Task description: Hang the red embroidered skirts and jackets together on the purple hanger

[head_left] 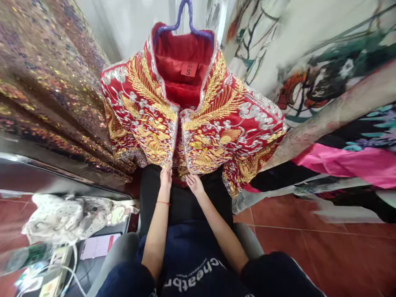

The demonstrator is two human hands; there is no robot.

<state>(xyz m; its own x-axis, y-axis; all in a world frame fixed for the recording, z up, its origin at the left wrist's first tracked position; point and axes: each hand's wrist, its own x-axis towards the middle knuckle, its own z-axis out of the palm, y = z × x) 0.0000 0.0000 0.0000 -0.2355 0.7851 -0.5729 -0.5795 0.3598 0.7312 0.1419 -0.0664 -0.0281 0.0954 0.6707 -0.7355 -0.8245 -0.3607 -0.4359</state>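
A red jacket (213, 119) with gold and silver embroidery hangs in front of me on a purple hanger (179, 25). Its stand collar gapes, and a label marked S (189, 69) shows on the lining. My left hand (166, 176) pinches the bottom corner of the left front panel. At the lower corner of the right front panel, my right hand (194, 182) has its fingers closed on the hem. The two front edges are slightly apart below the neck. The fingertips are partly hidden by the cloth.
Sequined gold fabric (62, 82) drapes at the left. Painted cloth (309, 62) and a pink cloth (349, 163) hang at the right. A low surface at lower left bears white cloth (58, 216), a phone-like flat object (98, 246), and a power strip (57, 268) with cables.
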